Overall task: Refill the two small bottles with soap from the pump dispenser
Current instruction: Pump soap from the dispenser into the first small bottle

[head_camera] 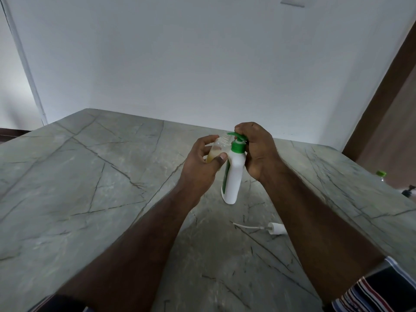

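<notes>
A white pump dispenser (234, 176) with a green pump head stands on the grey stone table (90, 188). My right hand (256, 149) wraps the dispenser's neck and its fingers curl over the green pump top. My left hand (202, 163) grips a small clear bottle (219, 147), tilted, with yellowish soap in its lower part. The bottle's open threaded mouth sits right under the green spout. A small white cap with a thin dip tube (270, 228) lies on the table nearer to me.
A white wall rises behind the table's far edge. At the far right edge, a green-capped object (381, 173) and a small dark item (407, 192) show only partly. A brown door frame stands on the right.
</notes>
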`<state>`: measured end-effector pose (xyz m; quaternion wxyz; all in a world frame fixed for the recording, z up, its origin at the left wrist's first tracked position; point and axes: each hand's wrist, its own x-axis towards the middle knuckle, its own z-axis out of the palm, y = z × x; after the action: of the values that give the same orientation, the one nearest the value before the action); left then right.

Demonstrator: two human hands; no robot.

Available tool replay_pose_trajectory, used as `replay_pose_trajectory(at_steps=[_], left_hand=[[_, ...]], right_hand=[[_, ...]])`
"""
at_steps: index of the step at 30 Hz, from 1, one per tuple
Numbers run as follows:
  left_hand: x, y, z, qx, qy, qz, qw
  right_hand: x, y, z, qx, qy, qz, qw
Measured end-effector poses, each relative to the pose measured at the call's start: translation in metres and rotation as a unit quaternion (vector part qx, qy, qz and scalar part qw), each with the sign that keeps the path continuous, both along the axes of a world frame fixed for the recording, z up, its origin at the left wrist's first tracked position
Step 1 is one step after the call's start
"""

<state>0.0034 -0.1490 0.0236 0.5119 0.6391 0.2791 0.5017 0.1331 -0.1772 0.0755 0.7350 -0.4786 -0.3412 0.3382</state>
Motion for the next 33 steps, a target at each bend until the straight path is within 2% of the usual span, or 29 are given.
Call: replay_pose_trajectory(at_steps=[11, 17, 33], left_hand=[[0.0004, 0.0012, 0.0014, 0.000, -0.001, 0.010, 1.000], [0.0003, 0.0020, 0.0004, 0.005, -0.003, 0.007, 1.000], [0.0003, -0.0001, 0.0017, -0.005, 0.002, 0.002, 1.000]], right_hand=[[0.0048, -0.0018, 0.0027, -0.020, -0.022, -0.008, 1.000], [0.0032, 0.0021, -0.0004, 0.000, 0.009, 0.001, 1.000], [0.0089, -0.0012, -0.0007, -0.014, -0.002, 0.009, 1.000]])
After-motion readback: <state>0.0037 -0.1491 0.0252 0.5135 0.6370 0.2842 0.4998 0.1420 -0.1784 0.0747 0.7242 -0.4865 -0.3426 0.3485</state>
